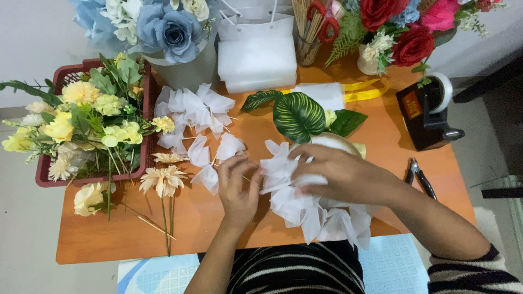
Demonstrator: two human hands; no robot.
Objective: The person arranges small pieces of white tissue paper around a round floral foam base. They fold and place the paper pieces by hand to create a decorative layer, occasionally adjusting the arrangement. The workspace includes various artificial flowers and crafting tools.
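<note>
A: Pressing on the white tissue ruffle [305,209] is being done by the right hand [343,174], fingers spread flat over the round white form [332,142] at table centre.

B: Noted. A thin wooden pick [246,178] is being pinched by the left hand [238,188], just left of the ruffle.

A: Risk being logged: tissue is likely being torn if the pick is pushed at a slant.

B: Loose tissue pieces [199,122], lying far-left, are possibly being swept off by the left forearm.
</note>
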